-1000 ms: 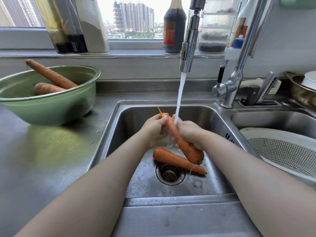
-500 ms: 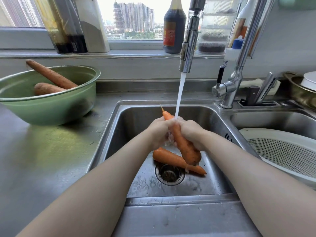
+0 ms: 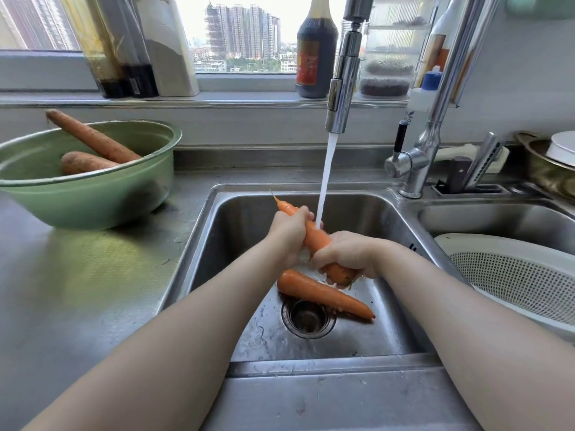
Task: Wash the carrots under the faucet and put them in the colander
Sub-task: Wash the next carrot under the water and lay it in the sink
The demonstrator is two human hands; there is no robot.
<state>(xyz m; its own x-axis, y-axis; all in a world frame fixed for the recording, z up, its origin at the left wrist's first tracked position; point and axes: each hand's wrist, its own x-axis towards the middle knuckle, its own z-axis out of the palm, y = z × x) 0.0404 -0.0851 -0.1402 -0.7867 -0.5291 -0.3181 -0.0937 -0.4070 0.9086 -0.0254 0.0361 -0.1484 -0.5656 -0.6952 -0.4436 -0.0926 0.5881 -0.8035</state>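
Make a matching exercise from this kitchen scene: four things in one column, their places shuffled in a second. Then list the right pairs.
Things
1. held carrot
2. loose carrot
3. dusty carrots
4. colander

Places
A. in the green bowl
B. in the right basin
C. under the water stream
D. by the drain

Pairs: 1-C; 2-D; 3-A; 4-B

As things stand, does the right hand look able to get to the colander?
Probably yes. The colander sits open in the next basin beside the right hand, nothing above it; the hand grips a carrot it would bring along.
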